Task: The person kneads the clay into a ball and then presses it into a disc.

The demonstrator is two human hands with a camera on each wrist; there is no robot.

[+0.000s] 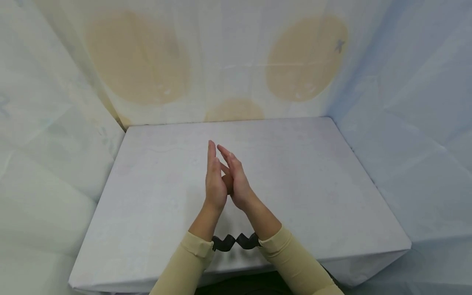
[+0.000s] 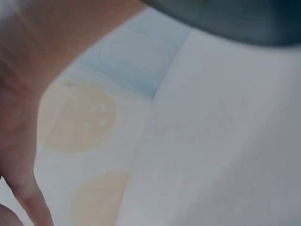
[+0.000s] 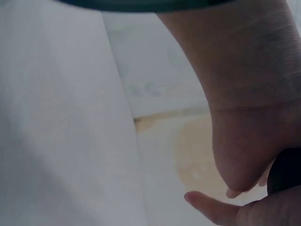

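Note:
My two hands meet above the middle of a white-covered table point(image 1: 295, 184). The left hand point(image 1: 214, 176) stands edge-up with straight fingers pointing away from me. My right hand point(image 1: 236, 180) leans against it, palm to palm, fingers also straight. Neither holds anything. Both forearms wear beige sleeves, with black wrist straps point(image 1: 236, 241) near the table's front edge. In the left wrist view only the heel of the left hand point(image 2: 23, 94) shows, blurred. The right wrist view shows the right palm point(image 3: 254, 103) and a fingertip of the other hand point(image 3: 207, 207).
White and pale blue sheets hang as walls on the left, back and right. The back sheet point(image 1: 228, 61) carries large beige round patches. The table's front edge point(image 1: 236, 274) lies just under my sleeves.

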